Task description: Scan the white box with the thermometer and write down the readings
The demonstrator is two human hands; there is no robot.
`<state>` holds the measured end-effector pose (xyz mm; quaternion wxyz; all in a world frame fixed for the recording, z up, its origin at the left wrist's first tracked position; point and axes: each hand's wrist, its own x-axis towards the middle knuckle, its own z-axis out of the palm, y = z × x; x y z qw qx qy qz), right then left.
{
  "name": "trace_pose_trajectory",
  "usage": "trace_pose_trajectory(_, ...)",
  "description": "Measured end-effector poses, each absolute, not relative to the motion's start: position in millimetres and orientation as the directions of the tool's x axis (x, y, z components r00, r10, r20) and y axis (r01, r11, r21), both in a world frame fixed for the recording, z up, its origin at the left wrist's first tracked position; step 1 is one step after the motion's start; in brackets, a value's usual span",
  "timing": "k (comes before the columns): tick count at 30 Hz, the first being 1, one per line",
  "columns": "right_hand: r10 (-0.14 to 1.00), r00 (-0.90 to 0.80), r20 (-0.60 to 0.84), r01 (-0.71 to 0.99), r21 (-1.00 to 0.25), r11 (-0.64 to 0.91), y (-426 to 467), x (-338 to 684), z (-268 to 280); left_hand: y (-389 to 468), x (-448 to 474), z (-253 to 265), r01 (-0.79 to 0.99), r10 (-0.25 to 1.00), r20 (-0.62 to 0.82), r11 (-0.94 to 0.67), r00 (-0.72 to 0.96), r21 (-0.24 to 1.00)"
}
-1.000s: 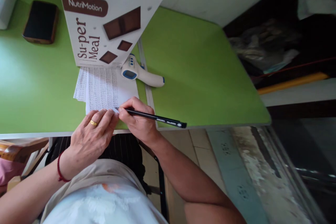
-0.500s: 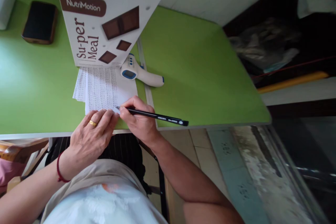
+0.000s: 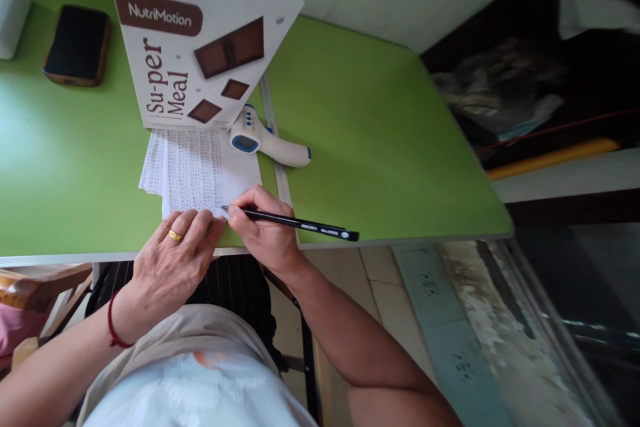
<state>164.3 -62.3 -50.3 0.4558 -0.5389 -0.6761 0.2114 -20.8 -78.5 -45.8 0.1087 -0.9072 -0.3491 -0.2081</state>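
Note:
A black pen (image 3: 300,223) is pinched in my right hand (image 3: 267,230), its tip at the lower part of a sheet of paper (image 3: 195,170) covered in rows of small handwriting. My left hand (image 3: 175,257), with a gold ring, lies flat with fingers stretched over the sheet's near edge. More written sheets (image 3: 152,163) fan out underneath on the left. A white and blue infrared thermometer (image 3: 273,147) rests on the right side of the paper. Behind it stands a white "NutriMotion Super Meal" box (image 3: 170,60), at the sheets' far end.
The green table (image 3: 375,133) has its front edge just before my body. A dark, brown-edged case (image 3: 77,45) and a white object (image 3: 13,17) sit at the back left. A wall borders the far side; plastic bags (image 3: 500,93) lie beyond the right end.
The view has shifted very slightly. Both hands and the pen keep nearly the same place on the paper.

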Motion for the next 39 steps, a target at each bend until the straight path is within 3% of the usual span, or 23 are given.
trace_pose_trajectory(18,0.931,0.008,0.364,0.55,-0.78,0.3,-62.4,163.7,-49.2,-78.9,-20.6,-48.0,0.683,0.59,0.456,-0.728,0.666,-0.057)
trace_pose_trajectory(31,0.888,0.055,0.457,0.516,-0.774,0.366,-63.3,164.4,-49.6,-78.6,-20.1,-48.3,0.682,0.576,0.471,-0.727,0.668,-0.08)
trace_pose_trajectory(39,0.897,0.059,0.438,0.559,-0.759,0.334,-64.6,163.4,-49.8,-79.1,-20.8,-49.0,0.684,0.585,0.46,-0.726,0.668,-0.07)
